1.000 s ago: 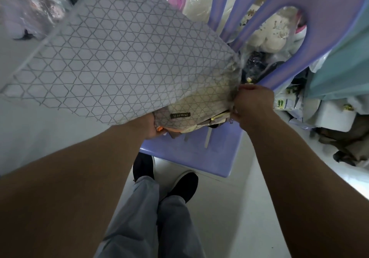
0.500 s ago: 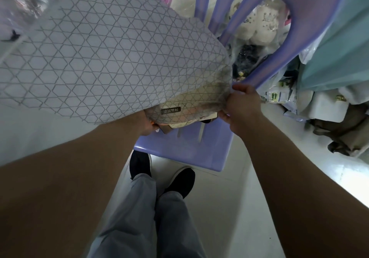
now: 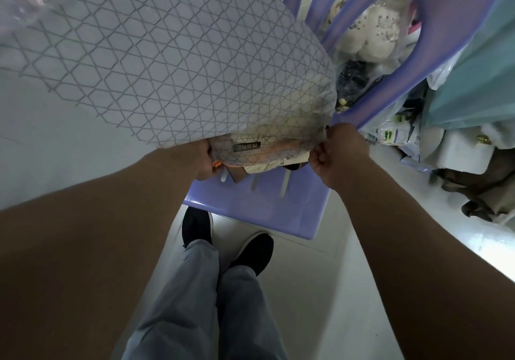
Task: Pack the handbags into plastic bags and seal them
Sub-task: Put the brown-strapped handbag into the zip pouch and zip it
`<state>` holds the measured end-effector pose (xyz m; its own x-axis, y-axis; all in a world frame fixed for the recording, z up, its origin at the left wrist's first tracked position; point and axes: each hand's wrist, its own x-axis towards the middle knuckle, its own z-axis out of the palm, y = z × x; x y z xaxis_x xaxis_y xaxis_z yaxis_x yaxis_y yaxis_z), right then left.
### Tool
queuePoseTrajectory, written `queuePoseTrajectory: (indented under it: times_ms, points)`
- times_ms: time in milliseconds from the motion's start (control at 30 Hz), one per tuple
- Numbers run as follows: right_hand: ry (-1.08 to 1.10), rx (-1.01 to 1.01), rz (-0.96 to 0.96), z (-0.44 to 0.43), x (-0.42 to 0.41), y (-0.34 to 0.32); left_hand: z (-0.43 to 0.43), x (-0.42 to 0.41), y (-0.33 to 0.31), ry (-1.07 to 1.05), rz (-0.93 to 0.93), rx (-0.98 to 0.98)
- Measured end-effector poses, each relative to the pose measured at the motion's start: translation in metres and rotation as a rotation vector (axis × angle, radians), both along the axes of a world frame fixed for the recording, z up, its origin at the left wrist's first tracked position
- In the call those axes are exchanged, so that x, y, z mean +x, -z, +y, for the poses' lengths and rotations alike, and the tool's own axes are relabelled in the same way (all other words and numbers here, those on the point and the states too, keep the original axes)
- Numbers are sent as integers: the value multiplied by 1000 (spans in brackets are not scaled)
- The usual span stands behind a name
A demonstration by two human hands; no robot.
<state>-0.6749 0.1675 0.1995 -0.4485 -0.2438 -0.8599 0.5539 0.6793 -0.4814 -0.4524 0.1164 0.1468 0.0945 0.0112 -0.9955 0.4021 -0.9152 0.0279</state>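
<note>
A hexagon-patterned plastic bag (image 3: 178, 61) is held up over the seat of a purple plastic chair (image 3: 256, 206). Its near, open end is stretched crosswise between the hands. The left corner of that edge is gripped by the left hand (image 3: 204, 163), whose fingers are mostly hidden under the film. The right corner is pinched by the curled fingers of the right hand (image 3: 341, 154). The handbag (image 3: 278, 153) is seen dimly through the translucent end, just beyond the hands, with paper tags hanging out below. The bag's long axis runs up and away to the left. Sealing would probably be done along the edge between the hands, both of which are equally near it.
</note>
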Motion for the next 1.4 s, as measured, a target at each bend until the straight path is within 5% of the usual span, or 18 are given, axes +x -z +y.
queuePoseTrajectory:
  times_ms: [167,300,700,967,1267,1400]
  points:
    - [-151,-39,-169,2,-3,-5,1,0,5,-77,35,88]
    - [70,-32,-281,3,1,-6,11,3,10,18,133,58]
    - [111,-109,-377,18,6,-8,2,4,4,287,66,-16]
    - [-255,-304,-138,40,10,10,6,6,0,211,44,45]
    - [-285,-155,294,21,1,6,28,3,15,120,63,-177]
    - [-414,-258,297,2,4,1,32,-1,22,144,-5,-275]
